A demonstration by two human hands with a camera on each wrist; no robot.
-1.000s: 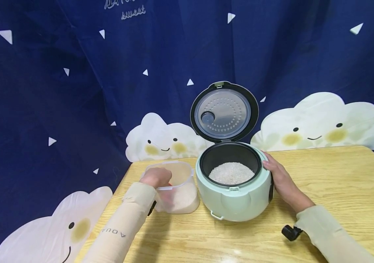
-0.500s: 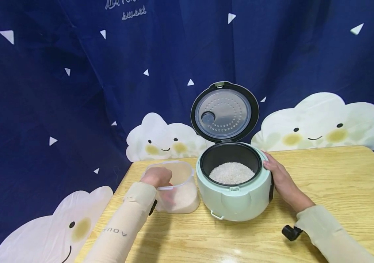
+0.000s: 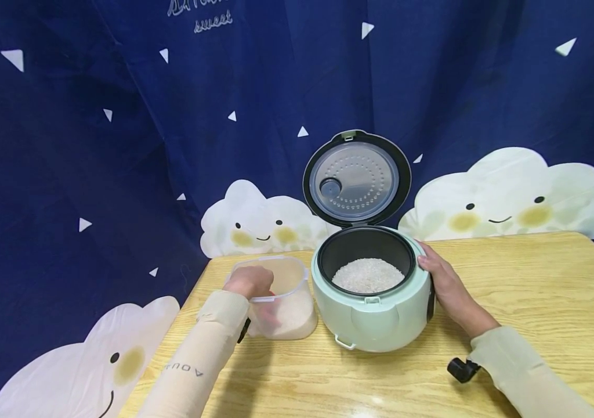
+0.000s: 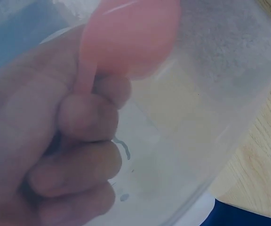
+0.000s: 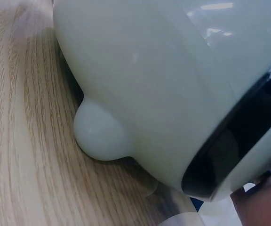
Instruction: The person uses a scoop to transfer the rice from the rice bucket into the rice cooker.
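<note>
Hardly anything has moved since the earlier frames: both hands keep their places, and the scoop and cooker sit where they were. Gripped low in the left hand [image 3: 249, 281] is a pink plastic scoop [image 4: 131, 37], inside the see-through, rounded plastic container [image 3: 289, 276]. Through the container's wall, the left wrist view shows that hand's fingers curled around the slim handle, with the broad bowl projecting beyond them. Loose white rice [image 3: 294, 313] fills the container's lower part; whether the bowl touches it, I cannot tell. The left forearm, in a cream fabric sleeve [image 3: 187, 360] with grey lettering, comes from the lower left, and the wrist bends down over the near-left rim

Just right of the container stands a mint-green, round-bodied rice cooker [image 3: 370, 325]; contact between the two cannot be made out. Its round lid [image 3: 359, 180], grey inside with a black border, stands raised at the back, and the black, round inner pot [image 3: 344, 255] holds a mound of white rice [image 3: 367, 276]. The right hand [image 3: 445, 284] rests extended along the cooker's right side, thumb at the upper edge and one finger reaching behind; its remaining fingers are hidden. Its forearm slants in from the lower right, above the pale wood-grain table [image 3: 511, 273]
</note>
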